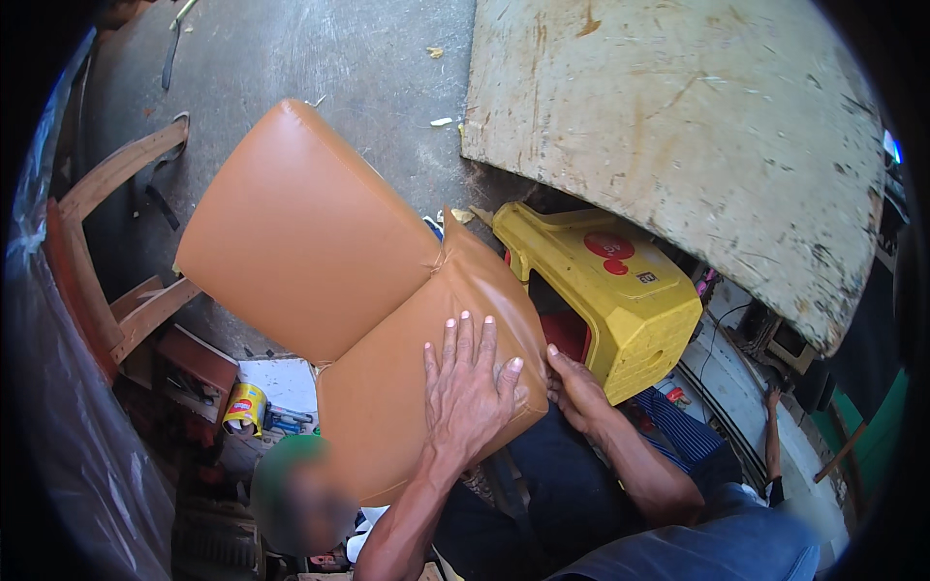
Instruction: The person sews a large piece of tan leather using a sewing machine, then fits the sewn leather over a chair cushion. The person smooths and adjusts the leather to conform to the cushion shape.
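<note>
A tan, leather-like chair cushion (300, 232) with two padded sections, joined at a creased seam, lies across my lap and the floor beyond. My left hand (465, 387) rests flat on the nearer section, fingers stretched out and thumb apart. At that section's right edge, my right hand (579, 395) grips the cover, its thumb on the near side and the other fingers partly hidden behind the edge. A loose flap of cover (460, 237) sticks up at the far end of the seam.
Right of the cushion, a yellow plastic stool (620, 300) lies tipped over. Above it extends a worn, stained board (659, 126). A wooden chair frame (82, 261) and plastic sheeting (87, 436) stand left. A yellow can (245, 407) sits among clutter. Another person's arm (772, 436) shows far right.
</note>
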Available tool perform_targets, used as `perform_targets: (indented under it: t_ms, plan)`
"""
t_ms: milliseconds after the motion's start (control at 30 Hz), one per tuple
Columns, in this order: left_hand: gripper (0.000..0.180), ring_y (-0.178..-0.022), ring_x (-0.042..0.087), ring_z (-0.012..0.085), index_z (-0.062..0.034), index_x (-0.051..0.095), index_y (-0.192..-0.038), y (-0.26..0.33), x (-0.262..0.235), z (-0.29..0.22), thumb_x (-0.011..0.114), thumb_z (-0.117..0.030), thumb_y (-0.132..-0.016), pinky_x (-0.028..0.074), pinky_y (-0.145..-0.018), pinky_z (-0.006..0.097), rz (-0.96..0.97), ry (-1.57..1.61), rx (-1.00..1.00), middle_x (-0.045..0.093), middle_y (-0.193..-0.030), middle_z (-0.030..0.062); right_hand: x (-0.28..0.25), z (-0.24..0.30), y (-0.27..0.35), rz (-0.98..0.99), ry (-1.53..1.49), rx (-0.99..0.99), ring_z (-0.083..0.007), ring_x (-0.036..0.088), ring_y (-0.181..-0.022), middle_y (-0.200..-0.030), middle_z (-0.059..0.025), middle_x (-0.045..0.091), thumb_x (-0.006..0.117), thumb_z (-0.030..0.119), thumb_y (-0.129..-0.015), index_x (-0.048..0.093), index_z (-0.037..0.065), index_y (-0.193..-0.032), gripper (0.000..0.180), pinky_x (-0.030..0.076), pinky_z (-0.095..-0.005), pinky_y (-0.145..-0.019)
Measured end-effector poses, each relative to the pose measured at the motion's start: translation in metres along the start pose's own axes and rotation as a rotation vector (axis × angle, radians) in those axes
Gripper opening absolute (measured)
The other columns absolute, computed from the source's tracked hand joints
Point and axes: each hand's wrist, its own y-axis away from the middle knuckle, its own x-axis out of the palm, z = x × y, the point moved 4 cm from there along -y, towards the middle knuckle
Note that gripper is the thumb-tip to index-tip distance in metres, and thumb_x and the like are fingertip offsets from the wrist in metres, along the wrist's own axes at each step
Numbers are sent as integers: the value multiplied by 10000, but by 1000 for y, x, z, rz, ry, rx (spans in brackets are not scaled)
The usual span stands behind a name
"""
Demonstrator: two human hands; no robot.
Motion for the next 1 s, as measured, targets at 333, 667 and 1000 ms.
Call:
perform_targets:
  t_ms: [333, 667, 1000]
  plan:
    - [734, -1647, 231, 367, -90, 406, -1669, -33, 14, 26, 471, -515, -1074, 153, -1321, 597, 55, 31, -232, 298, -1767, 171, 23, -36, -77, -203, -293, -276, -154, 702, -959, -1122, -59, 753, 550, 335, -1153, 691, 63, -1148, 307, 570, -334, -916]
    - [839, -1666, 191, 313, -103, 316, -1709, -93, 21, 64, 480, -602, -1054, 132, -1329, 585, 128, 72, -291, 257, -1791, 130, 48, 22, -75, -22, -129, 15, -212, 745, -1035, -1233, -137, 754, 670, 533, -1056, 678, 5, -1384, 622, 597, -343, -940]
    - [572, -1460, 528, 409, -26, 587, -1516, -74, -1, 116, 567, -394, -1078, 375, -1245, 484, -315, 385, -118, 598, -1524, 243, 23, 39, -174, -269, 424, -378, -205, 693, -1118, -1238, -105, 764, 587, 421, -1120, 691, -21, -1340, 504, 517, -398, -1002]
